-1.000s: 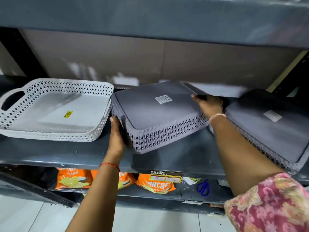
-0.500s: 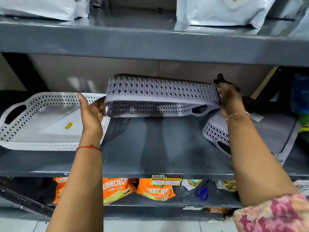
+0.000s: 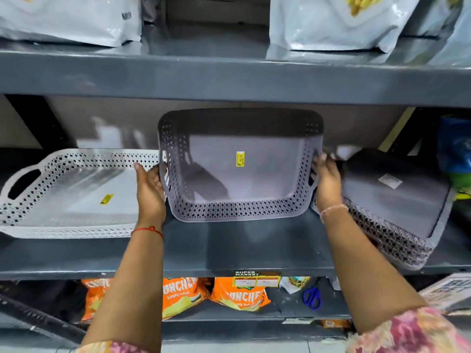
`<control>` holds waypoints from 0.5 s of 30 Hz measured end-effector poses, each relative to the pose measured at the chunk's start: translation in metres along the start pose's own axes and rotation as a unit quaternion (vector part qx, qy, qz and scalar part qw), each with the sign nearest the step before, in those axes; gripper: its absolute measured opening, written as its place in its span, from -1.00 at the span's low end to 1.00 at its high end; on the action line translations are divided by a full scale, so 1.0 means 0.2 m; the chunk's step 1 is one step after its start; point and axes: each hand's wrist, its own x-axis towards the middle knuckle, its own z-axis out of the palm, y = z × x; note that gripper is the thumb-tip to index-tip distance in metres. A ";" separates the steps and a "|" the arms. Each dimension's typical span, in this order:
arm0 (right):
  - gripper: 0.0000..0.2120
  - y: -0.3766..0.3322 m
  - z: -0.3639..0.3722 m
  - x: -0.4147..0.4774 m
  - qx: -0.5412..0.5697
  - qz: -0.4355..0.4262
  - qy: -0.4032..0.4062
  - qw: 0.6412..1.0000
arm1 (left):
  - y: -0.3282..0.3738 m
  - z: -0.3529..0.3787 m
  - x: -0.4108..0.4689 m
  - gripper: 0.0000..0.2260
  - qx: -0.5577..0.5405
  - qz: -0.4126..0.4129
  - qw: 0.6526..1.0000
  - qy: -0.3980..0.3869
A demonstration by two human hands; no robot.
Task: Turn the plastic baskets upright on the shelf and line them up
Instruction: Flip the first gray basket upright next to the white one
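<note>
Fingers [image 3: 142, 169] of the left hand [image 3: 150, 192] curl around the left end of the grey basket [image 3: 239, 169], and the right hand [image 3: 327, 184] clamps its right end, fingers wrapped at the handle. The basket is held tipped, its open side facing out, near rim low over the middle of the shelf [image 3: 229, 250]; inside is only a yellow sticker [image 3: 240, 158]. A white basket [image 3: 71, 194] sits upright toward the shelf's left end, just beside the left hand, holding only a yellow label [image 3: 106, 198]. A dark basket [image 3: 397, 205] lies upside down at the right end, tilted, close behind the right wrist. Bare shelf shows along the front edge between the arms.
</note>
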 end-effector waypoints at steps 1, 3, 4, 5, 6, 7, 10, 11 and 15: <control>-0.57 0.04 0.00 -0.01 -0.018 0.010 -0.004 1.000 | -0.03 0.00 -0.02 -0.48 -0.005 -0.004 1.000 0.008; -0.56 0.10 -0.02 -0.02 -0.035 0.026 0.003 0.999 | -0.08 0.02 -0.06 -0.47 0.001 0.000 1.000 0.007; -0.56 0.09 -0.02 -0.02 -0.035 0.026 0.016 0.999 | -0.07 0.03 -0.08 -0.44 -0.003 -0.006 1.000 0.003; -0.57 0.08 -0.02 -0.02 -0.038 0.017 0.031 0.999 | -0.05 0.04 -0.08 -0.43 -0.009 -0.018 1.000 0.004; -0.58 0.06 -0.02 0.00 -0.053 0.009 0.042 0.998 | -0.02 0.06 -0.09 -0.42 -0.005 -0.031 0.999 0.008; -0.59 0.04 -0.01 0.01 -0.081 0.002 0.047 0.996 | 0.01 0.08 -0.08 -0.40 -0.001 -0.038 0.999 -0.005; -0.62 0.01 -0.01 0.08 -0.170 0.004 0.040 0.985 | 0.07 0.09 0.00 -0.26 -0.004 -0.062 0.997 -0.046; -0.63 0.01 -0.02 0.09 -0.199 0.012 0.035 0.979 | 0.08 0.09 0.01 -0.21 -0.006 -0.073 0.996 -0.060; -0.62 0.07 -0.05 0.10 -0.291 0.060 0.020 0.955 | 0.06 0.06 -0.01 -0.14 0.020 -0.135 0.986 -0.099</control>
